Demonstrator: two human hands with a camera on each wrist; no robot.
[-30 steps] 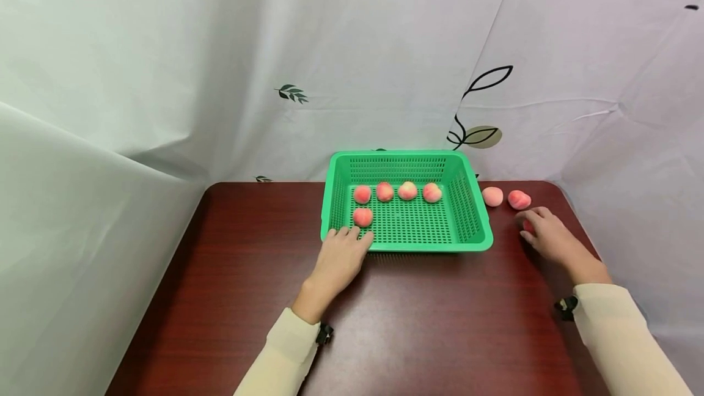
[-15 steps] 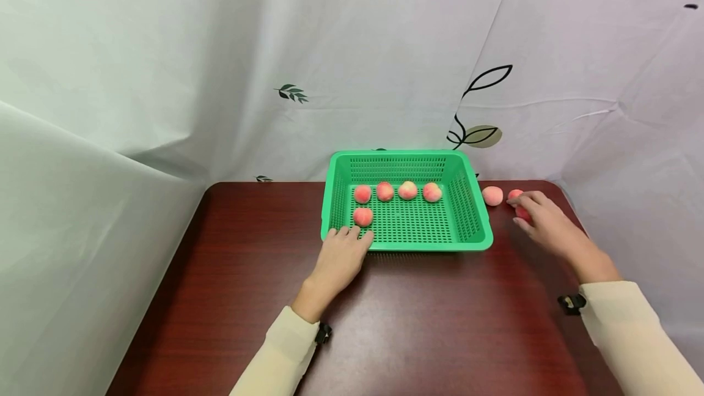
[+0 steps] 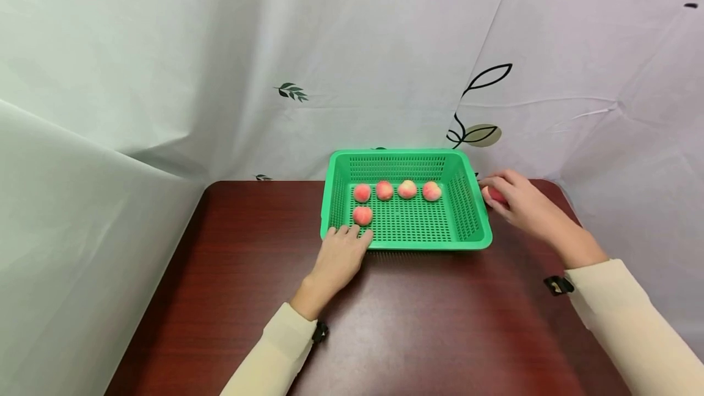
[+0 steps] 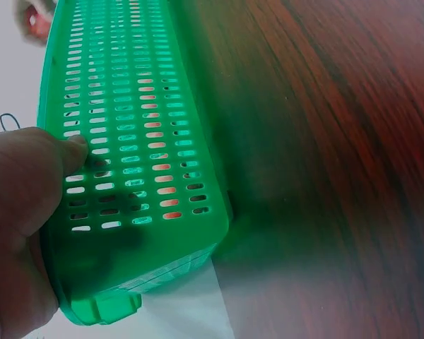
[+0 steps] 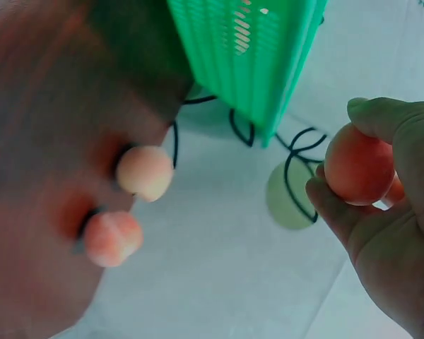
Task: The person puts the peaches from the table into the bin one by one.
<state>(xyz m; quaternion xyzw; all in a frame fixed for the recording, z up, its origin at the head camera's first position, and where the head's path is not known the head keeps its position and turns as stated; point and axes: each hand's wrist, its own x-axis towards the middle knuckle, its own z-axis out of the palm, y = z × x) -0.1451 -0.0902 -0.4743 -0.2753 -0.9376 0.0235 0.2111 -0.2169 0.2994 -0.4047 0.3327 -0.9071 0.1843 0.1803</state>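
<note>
Pinching peach (image 5: pixel 359 166) between curved thumb and fingers of right hand (image 3: pixel 522 205), just outside basket (image 3: pixel 423 245), apart from two loose peaches (image 5: pixel 145 173). Gripping basket rim with bent fingers of left hand (image 3: pixel 337 261), near five peaches (image 3: pixel 362 216) inside.

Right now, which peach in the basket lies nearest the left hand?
The lone front peach, just beyond the left hand; the other four peaches in the green basket form a row farther back.

White leaf-printed cloth (image 3: pixel 385 54) behind reddish-brown table (image 3: pixel 247 243).
</note>
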